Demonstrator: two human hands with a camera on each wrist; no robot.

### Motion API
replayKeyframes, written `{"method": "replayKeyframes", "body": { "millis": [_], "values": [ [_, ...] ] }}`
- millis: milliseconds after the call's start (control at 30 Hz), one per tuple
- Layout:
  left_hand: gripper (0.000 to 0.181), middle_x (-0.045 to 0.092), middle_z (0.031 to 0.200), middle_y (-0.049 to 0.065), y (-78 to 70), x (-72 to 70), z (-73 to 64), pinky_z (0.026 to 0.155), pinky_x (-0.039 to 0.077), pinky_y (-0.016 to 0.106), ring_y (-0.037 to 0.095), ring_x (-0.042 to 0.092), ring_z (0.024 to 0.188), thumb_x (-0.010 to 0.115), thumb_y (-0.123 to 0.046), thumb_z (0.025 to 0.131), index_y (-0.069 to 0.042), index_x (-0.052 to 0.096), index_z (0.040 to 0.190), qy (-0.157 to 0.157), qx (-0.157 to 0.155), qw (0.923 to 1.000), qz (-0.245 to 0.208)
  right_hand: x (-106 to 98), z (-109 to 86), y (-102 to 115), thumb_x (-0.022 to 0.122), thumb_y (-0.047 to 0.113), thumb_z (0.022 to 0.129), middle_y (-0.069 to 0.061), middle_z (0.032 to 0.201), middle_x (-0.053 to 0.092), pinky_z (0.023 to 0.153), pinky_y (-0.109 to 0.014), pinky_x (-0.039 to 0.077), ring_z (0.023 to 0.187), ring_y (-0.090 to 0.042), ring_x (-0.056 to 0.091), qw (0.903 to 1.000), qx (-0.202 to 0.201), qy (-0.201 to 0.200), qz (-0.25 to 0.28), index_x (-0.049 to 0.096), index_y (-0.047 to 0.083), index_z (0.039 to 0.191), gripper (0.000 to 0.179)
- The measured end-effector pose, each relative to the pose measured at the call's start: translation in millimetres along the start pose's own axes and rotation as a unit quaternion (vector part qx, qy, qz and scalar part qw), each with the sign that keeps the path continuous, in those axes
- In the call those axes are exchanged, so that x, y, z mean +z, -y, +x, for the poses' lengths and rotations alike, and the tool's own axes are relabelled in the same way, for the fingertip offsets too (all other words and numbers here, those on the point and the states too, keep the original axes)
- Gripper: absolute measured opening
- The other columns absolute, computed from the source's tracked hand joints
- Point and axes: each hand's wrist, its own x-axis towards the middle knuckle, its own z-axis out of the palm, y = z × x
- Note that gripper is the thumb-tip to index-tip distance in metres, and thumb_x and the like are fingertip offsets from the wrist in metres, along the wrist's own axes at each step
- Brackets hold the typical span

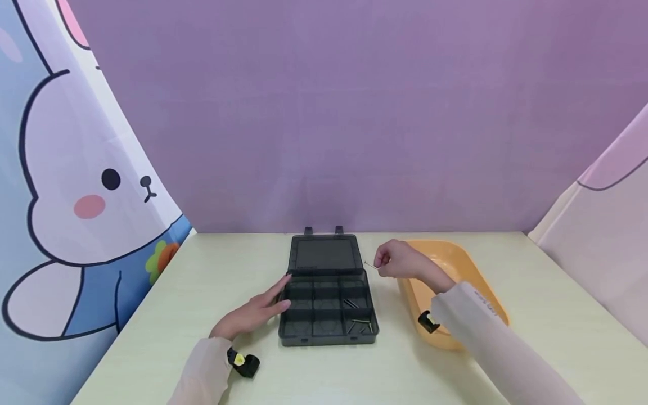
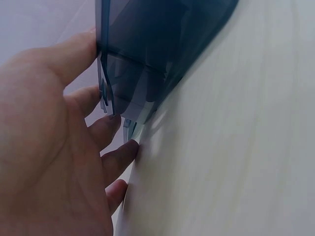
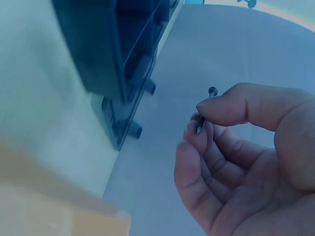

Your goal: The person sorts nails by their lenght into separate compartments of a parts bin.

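Note:
My right hand (image 1: 402,260) pinches a thin nail (image 1: 371,265) between thumb and fingertip, just right of the dark translucent box (image 1: 326,340). In the right wrist view the nail's round head points up and its tip pokes out below the fingers. The box stands with its lid (image 1: 326,254) folded back. Dark nails (image 1: 351,304) lie in its middle right compartment, and several brassy nails (image 1: 361,322) in the front right one. Against the box's left side rests my left hand (image 1: 253,315), its fingers extended; the left wrist view has its thumb at the rim.
An orange tray (image 1: 478,275) stands on the pale table (image 1: 212,264) to the right of the box, under my right forearm. A purple cloth (image 1: 329,112) rises behind the table, and a cartoon-printed cloth (image 1: 66,185) hangs at the left.

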Motion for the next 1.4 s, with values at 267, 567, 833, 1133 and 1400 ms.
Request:
{"method": "replayKeyframes", "body": {
  "millis": [267, 567, 833, 1133, 1400],
  "values": [
    [0.066, 0.006, 0.162, 0.005, 1.4, -0.9, -0.1, 0.112, 0.017, 0.063, 0.036, 0.010, 0.147, 0.043, -0.044, 0.100, -0.033, 0.006, 0.154, 0.001, 0.007, 1.0000, 0.006, 13, -0.5, 16, 0.061, -0.001, 0.077, -0.002, 0.070, 0.059, 0.057, -0.025, 0.044, 0.062, -0.014, 0.050, 0.9994, 0.001, 0.016, 0.030, 0.065, 0.002, 0.079, 0.006],
    [0.066, 0.006, 0.162, 0.005, -0.8, -0.4, 0.9, 0.111, 0.016, 0.063, 0.037, 0.010, 0.147, 0.043, -0.044, 0.100, -0.033, 0.006, 0.154, 0.000, 0.005, 1.0000, 0.005, 38, 5.5, 12, 0.064, -0.004, 0.076, -0.002, 0.069, 0.059, 0.056, -0.024, 0.044, 0.061, -0.013, 0.051, 0.9991, 0.001, 0.007, 0.041, 0.066, -0.001, 0.081, 0.006],
    [0.065, 0.005, 0.162, 0.005, -0.7, 0.2, 0.2, 0.111, 0.016, 0.064, 0.037, 0.009, 0.147, 0.042, -0.041, 0.101, -0.032, 0.005, 0.154, 0.000, 0.002, 1.0000, -0.001, 53, 4.3, 12, 0.066, -0.003, 0.076, -0.002, 0.069, 0.058, 0.057, -0.024, 0.042, 0.063, -0.013, 0.049, 0.9988, 0.001, 0.003, 0.049, 0.066, 0.000, 0.080, 0.005],
    [0.065, 0.005, 0.162, 0.002, 2.5, 0.4, 2.0, 0.112, 0.016, 0.063, 0.034, 0.008, 0.147, 0.042, -0.041, 0.101, -0.036, 0.005, 0.153, 0.003, -0.001, 0.9999, -0.011, 60, 4.4, 9, 0.065, -0.004, 0.076, 0.000, 0.065, 0.056, 0.055, -0.023, 0.040, 0.058, -0.012, 0.047, 0.9988, 0.002, -0.001, 0.049, 0.067, -0.001, 0.080, 0.006],
    [0.066, 0.005, 0.162, 0.006, 0.8, -0.8, 0.4, 0.111, 0.016, 0.065, 0.038, 0.010, 0.146, 0.042, -0.042, 0.101, -0.031, 0.006, 0.154, -0.002, 0.005, 1.0000, 0.008, 60, 4.3, 12, 0.065, -0.004, 0.077, -0.001, 0.065, 0.057, 0.055, -0.023, 0.040, 0.058, -0.012, 0.047, 0.9990, 0.007, -0.001, 0.044, 0.068, -0.002, 0.082, 0.006]
  ]
}}
